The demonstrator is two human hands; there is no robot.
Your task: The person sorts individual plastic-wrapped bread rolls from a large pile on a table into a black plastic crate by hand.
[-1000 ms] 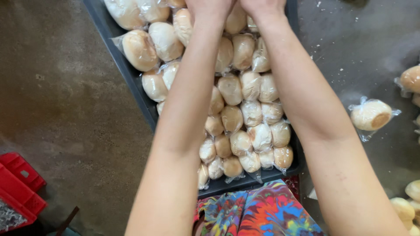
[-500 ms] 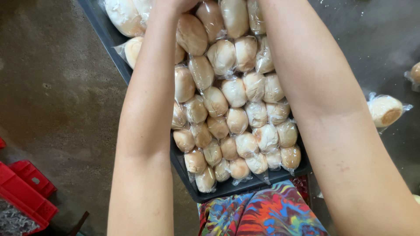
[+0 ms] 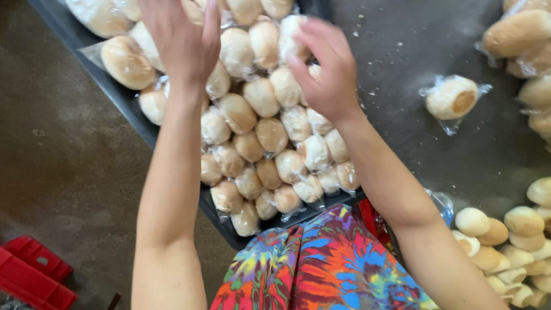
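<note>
Table: I see a dark grey worktop filling the right and upper frame, matte, dusted with pale crumbs.
Floor: rough brown concrete down the left side of the frame.
Tray: a dark, flat, straight-edged tray runs diagonally from upper left to lower centre; only its rim shows, since the load covers the rest.
Progress: as I judge it, the tray is nearly packed; wrapped rolls lie row on row to its near edge, while more wait on the table at right, so some work seems left.
Wrapped rolls: round pale-tan buns in clear crinkly film, glossy where light catches, packed touching one another across the tray.
Garment: bright tie-dye cloth at bottom centre, soft and folded.
Red crate: hard red plastic in the lower left corner.
Unwrapped rolls: smooth, bare, dome-shaped buns heaped at lower right, with more bagged ones at upper right.
Left hand: my view shows it at top centre-left, palm down over the rolls, fingers straight and close together, clamped on nothing I can see.
Right hand: it sits at upper centre, blurred, fingers spread and curled over a wrapped roll; whether it grips I cannot tell.
Single bagged roll: one bun lies alone on the table, right of the tray, film flared at its ends.
</note>
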